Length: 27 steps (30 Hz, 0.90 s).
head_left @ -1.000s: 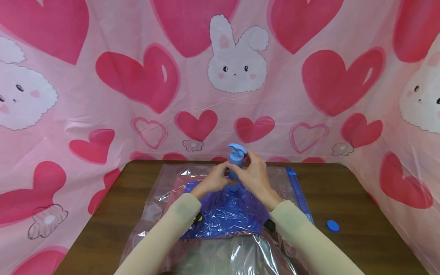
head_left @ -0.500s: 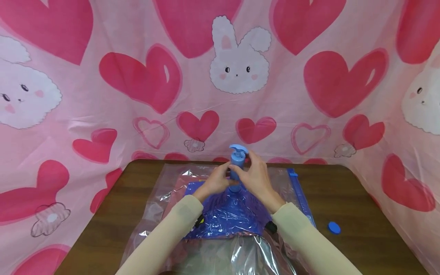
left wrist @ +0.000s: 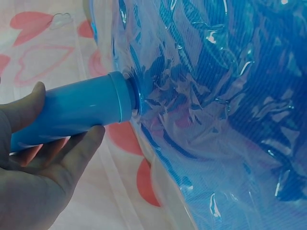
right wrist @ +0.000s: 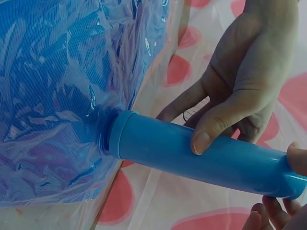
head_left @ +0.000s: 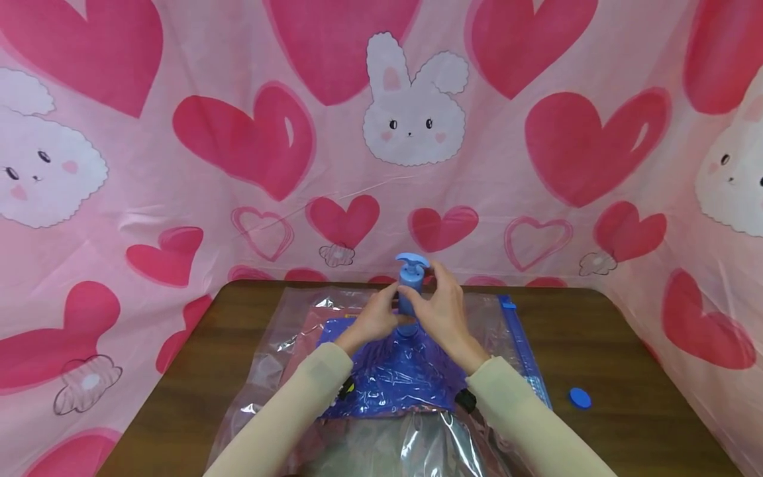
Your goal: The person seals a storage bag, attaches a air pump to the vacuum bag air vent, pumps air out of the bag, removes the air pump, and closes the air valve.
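Note:
A blue hand pump [head_left: 410,301] stands upright over the middle of a clear plastic storage bag [head_left: 268,344] that holds folded blue cloth [head_left: 396,387]. In the left wrist view the pump's collar end meets a round blue valve [left wrist: 136,96] on the bag. My left hand [head_left: 375,315] holds the barrel lower down, thumb on one side and fingers on the other. Higher up, my right hand [head_left: 444,315] grips the barrel just under the curved handle [head_left: 412,259]. In the right wrist view only a few right fingertips [right wrist: 297,158] show, at the barrel's upper end.
On the brown table [head_left: 620,351], a small round blue cap [head_left: 579,398] lies right of the bag. A blue zip strip [head_left: 518,338] runs along the bag's right edge. Pink heart-print cloth [head_left: 405,185] hangs behind the table and on both sides.
The pump's handle has turned slightly and now lies more crosswise in the head view. Both hands keep their places on the barrel. The head view has shifted a little.

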Each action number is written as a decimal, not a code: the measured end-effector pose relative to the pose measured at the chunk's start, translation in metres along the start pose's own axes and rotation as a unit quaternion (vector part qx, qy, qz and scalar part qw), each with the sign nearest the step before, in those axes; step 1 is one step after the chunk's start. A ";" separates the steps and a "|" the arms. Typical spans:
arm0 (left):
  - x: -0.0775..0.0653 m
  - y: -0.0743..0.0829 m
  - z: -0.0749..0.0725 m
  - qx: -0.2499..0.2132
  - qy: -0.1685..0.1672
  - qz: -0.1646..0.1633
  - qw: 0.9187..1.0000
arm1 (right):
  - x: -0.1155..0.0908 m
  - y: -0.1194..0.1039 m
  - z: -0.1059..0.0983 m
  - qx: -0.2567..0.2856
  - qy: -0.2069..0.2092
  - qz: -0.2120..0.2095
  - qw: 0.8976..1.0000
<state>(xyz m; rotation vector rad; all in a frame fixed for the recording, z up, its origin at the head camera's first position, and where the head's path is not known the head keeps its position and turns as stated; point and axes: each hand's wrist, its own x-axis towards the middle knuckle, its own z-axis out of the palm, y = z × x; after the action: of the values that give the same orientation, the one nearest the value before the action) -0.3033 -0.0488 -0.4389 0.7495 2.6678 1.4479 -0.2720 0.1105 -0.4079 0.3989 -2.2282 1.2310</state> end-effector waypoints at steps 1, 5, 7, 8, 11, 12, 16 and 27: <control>0.001 0.000 0.000 -0.001 0.001 0.000 1.000 | 0.001 0.000 0.000 -0.001 0.000 -0.002 1.000; 0.004 0.000 0.000 -0.003 0.007 -0.004 1.000 | 0.003 -0.002 -0.003 -0.015 -0.007 -0.020 1.000; 0.004 0.000 -0.001 -0.007 0.007 -0.009 1.000 | 0.003 -0.002 -0.005 -0.021 -0.014 -0.027 0.999; 0.004 0.000 -0.001 -0.007 0.006 -0.010 1.000 | 0.003 -0.002 -0.005 -0.022 -0.019 -0.029 0.999; 0.003 0.000 -0.002 -0.009 0.004 -0.016 1.000 | 0.004 -0.002 -0.007 -0.023 -0.035 -0.026 0.999; 0.003 0.000 -0.002 -0.008 0.003 -0.017 1.000 | 0.004 -0.002 -0.008 -0.022 -0.042 -0.024 0.999; 0.001 -0.001 -0.001 0.002 0.003 -0.020 1.000 | 0.004 -0.003 -0.008 -0.018 -0.060 -0.005 0.998; -0.002 0.000 -0.001 0.010 0.004 -0.014 1.000 | 0.005 -0.006 -0.005 -0.008 -0.028 0.042 0.999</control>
<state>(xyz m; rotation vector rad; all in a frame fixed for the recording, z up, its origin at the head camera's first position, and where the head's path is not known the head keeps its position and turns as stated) -0.3022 -0.0505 -0.4385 0.7081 2.6907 1.4225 -0.2709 0.1111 -0.3987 0.3416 -2.3225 1.2586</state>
